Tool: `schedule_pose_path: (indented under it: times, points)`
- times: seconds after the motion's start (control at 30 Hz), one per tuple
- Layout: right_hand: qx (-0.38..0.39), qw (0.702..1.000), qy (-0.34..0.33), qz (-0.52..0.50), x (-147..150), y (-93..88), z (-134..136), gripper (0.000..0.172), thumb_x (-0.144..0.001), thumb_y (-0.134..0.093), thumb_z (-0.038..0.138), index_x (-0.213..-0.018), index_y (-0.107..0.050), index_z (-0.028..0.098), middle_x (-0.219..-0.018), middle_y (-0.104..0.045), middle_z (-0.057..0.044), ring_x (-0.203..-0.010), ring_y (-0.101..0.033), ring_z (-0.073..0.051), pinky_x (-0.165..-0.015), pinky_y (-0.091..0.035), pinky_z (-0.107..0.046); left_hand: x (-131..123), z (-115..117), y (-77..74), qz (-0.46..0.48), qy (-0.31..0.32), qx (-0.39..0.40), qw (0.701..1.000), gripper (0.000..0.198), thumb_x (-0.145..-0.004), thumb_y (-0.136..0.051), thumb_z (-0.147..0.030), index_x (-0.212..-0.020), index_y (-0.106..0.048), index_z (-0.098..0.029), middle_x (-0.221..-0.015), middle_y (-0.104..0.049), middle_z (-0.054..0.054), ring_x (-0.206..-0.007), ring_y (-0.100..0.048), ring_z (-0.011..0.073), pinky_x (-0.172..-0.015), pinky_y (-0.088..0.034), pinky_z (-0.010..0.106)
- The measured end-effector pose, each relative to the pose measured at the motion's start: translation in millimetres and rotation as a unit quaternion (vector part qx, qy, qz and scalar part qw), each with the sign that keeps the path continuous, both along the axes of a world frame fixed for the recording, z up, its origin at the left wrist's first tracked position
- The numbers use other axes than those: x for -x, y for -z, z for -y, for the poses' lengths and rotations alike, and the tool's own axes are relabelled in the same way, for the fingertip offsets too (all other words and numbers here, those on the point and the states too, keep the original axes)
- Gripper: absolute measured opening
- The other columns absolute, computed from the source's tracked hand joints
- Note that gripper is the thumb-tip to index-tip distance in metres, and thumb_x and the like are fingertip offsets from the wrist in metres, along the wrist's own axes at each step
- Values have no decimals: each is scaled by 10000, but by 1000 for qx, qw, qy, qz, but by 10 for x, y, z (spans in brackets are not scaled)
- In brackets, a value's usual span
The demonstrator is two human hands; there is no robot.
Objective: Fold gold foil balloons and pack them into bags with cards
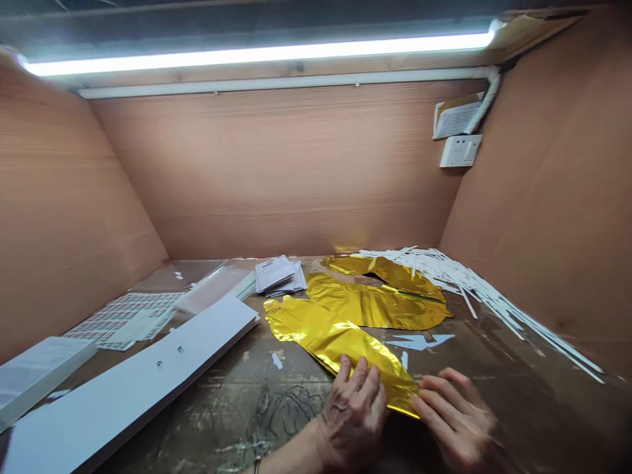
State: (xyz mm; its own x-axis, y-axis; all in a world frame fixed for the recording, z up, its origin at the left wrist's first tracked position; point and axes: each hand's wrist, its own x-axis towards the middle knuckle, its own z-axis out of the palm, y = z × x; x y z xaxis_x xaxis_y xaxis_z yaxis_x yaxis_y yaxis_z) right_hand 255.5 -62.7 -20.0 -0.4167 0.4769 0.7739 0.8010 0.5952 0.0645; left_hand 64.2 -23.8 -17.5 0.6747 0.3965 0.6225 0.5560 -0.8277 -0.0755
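Note:
A flat gold foil balloon (330, 342) lies on the scuffed work surface (276, 408), and its near end runs between my hands. My left hand (353, 415) grips the foil from above, with its fingers spread across the near part. My right hand (457, 418) is slightly blurred, and its fingers hold the foil's tip from the right. Two more flat gold foil balloons (375, 306) (385, 273) lie just beyond, overlapping each other and apart from my hands.
A heap of thin white sticks (474, 283) fans along the right wall. A stack of papers (279, 276), a sheet of red-printed labels (118, 319) and long white boards (133, 375) lie to the left. Brown walls enclose the bench.

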Motion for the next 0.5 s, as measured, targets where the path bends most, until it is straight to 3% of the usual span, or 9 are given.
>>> schedule_pose_path:
  times: [0.07, 0.13, 0.17, 0.23, 0.33, 0.4, 0.5]
  points:
    - [8, 1000, 3, 22, -105, 64, -27, 201, -763, -454, 80, -828, -614, 183, -712, -656, -41, -783, -568, -210, -795, -346, -430, 179, -83, -60, 121, -48, 36, 991, 316, -777, -485, -281, -1058, -517, -141, -1084, -570, 160, -1047, -479, 308, -873, -394, 489]
    - [21, 998, -4, 57, -248, 55, -64, 182, -733, -500, 123, -856, -605, 207, -741, -664, -22, -756, -577, -205, -786, -339, -406, 428, -211, -107, 280, -155, 110, 941, 375, -748, -541, -325, -1071, -494, -142, -1073, -563, 169, -993, -521, 301, -802, -449, 465]
    - [24, 997, -9, 74, -320, 28, -89, 178, -716, -525, 151, -863, -600, 217, -747, -666, -11, -736, -579, -200, -774, -340, -388, 557, -278, -120, 363, -215, 167, 891, 357, -736, -556, -336, -1029, -503, -138, -1010, -580, 162, -902, -568, 285, -724, -486, 438]
    - [23, 996, -12, 84, -441, -59, -158, 180, -699, -547, 204, -871, -592, 230, -747, -665, 4, -715, -580, -197, -753, -344, -365, 769, -380, -126, 505, -291, 309, 752, 315, -719, -564, -394, -890, -517, -133, -799, -596, 104, -627, -610, 222, -533, -509, 364]
    - [7, 997, -9, 71, -533, -262, -311, 160, -715, -531, 245, -864, -586, 241, -720, -659, 10, -694, -577, -195, -716, -354, -355, 869, -402, -107, 632, -261, 481, 548, 343, -702, -570, -467, -726, -466, -142, -581, -527, 14, -410, -551, 149, -420, -481, 300]
    - [-7, 997, -21, 72, -538, -457, -424, 133, -724, -532, 249, -844, -588, 249, -700, -656, 13, -668, -574, -185, -689, -362, -350, 805, -363, -106, 673, -219, 537, 459, 373, -687, -590, -484, -713, -443, -142, -558, -527, 12, -426, -575, 166, -448, -498, 320]
    - [-5, 998, -23, 66, -490, -831, -531, 91, -742, -537, 250, -817, -590, 254, -703, -654, 9, -669, -574, -176, -690, -373, -352, 674, -382, -141, 687, -188, 586, 387, 418, -695, -568, -516, -770, -471, -116, -563, -576, 58, -463, -607, 223, -478, -509, 394]
